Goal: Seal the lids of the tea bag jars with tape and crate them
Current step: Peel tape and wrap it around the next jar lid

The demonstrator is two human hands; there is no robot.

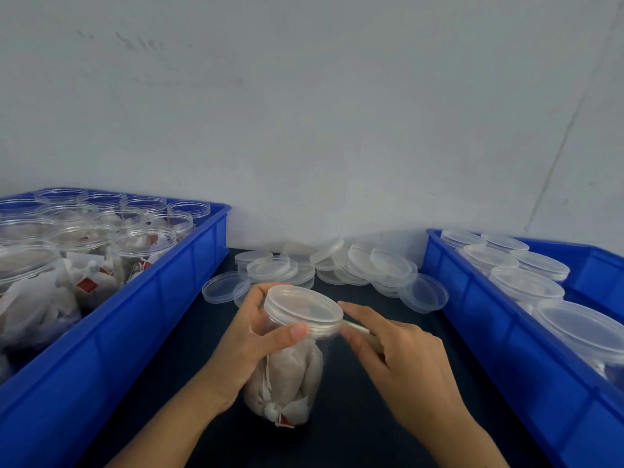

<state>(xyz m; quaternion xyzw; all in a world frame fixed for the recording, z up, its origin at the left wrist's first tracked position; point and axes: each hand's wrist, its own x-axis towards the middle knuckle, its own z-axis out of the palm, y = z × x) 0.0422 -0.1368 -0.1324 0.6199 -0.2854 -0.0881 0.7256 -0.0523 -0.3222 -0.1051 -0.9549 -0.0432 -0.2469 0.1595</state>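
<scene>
A clear plastic jar [290, 376] packed with white tea bags is tilted above the dark table, its clear lid [304, 307] on top. My left hand [250, 336] grips the jar just under the lid, thumb across the front. My right hand [398, 359] is at the lid's right edge and pinches a pale roll of tape [361, 332] between thumb and fingers, the strip touching the lid's rim. Most of the tape is hidden by my fingers.
A blue crate [162, 292] on the left holds several open jars of tea bags. Another blue crate [479, 319] on the right holds several lidded jars. A heap of loose clear lids [337, 268] lies at the back of the table by the wall.
</scene>
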